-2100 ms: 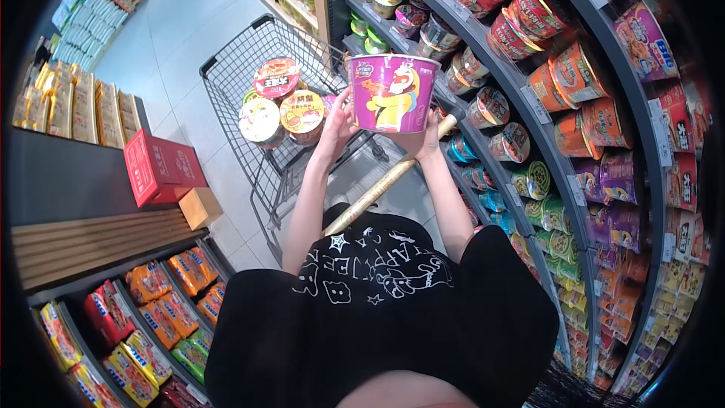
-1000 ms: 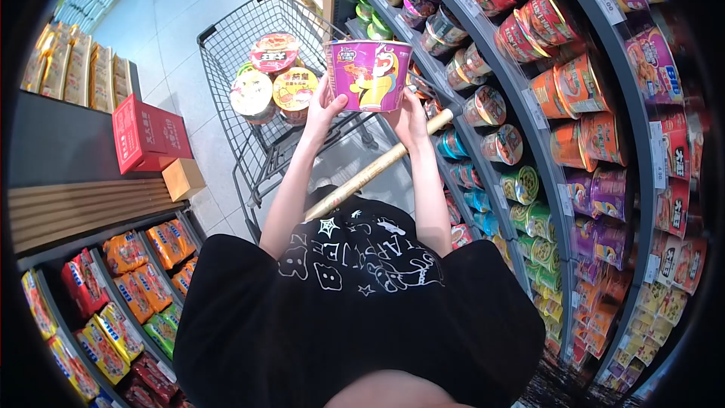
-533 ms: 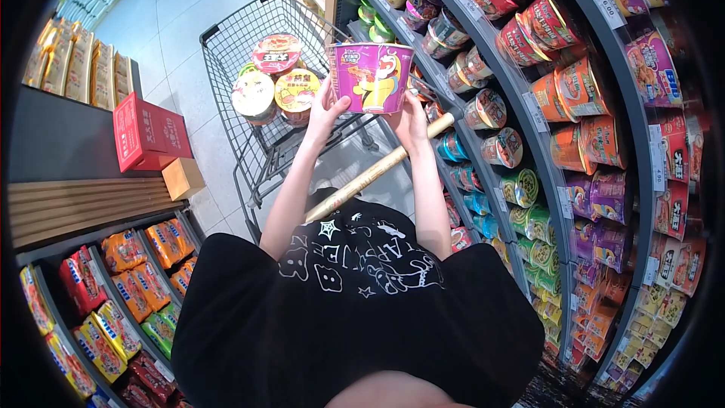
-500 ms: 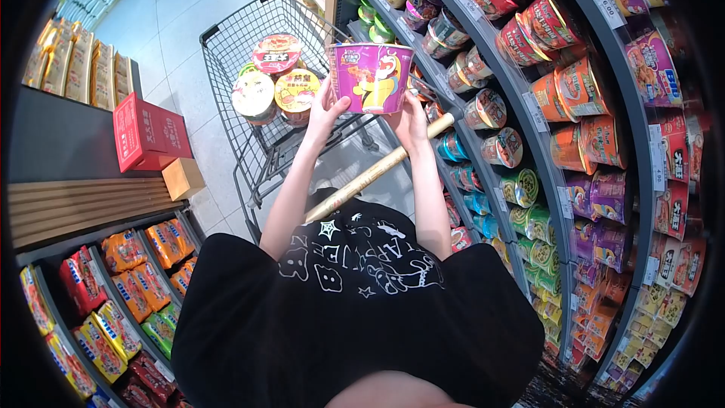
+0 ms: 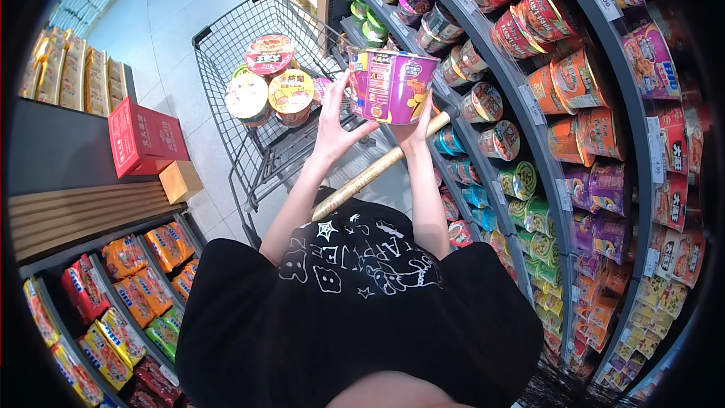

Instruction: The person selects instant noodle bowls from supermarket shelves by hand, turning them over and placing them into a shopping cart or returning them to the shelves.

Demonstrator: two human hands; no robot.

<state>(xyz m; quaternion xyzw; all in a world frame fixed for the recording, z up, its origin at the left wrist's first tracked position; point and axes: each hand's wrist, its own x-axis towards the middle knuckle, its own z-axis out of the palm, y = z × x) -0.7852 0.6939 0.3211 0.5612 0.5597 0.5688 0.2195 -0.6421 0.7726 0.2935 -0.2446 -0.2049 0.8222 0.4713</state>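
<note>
A purple instant noodle cup [image 5: 393, 89] is held up in front of me, above the cart's handle, with a panel of small print facing me. My right hand [image 5: 415, 130] grips it from the lower right, its fingers mostly hidden behind the cup. My left hand [image 5: 337, 125] curves around its left side, with the fingers along the wall and the thumb near the bottom edge. Beyond my hands, the black wire shopping cart [image 5: 226, 109] holds several noodle cups: a red-lidded cup [image 5: 269, 54], a yellow-lidded cup [image 5: 291, 89] and a white-lidded cup [image 5: 246, 96].
Shelves of noodle cups [image 5: 578, 79] with price tags curve along my right. On the left stand a red box [image 5: 146, 137], a small wooden block [image 5: 180, 181] and a rack of bagged noodles [image 5: 124, 257]. The cart's handle [image 5: 362, 181] crosses close before my body.
The noodle cup has been turned, so its print panel faces me instead of the cartoon front. It has shifted slightly right, and my left thumb has come off its front.
</note>
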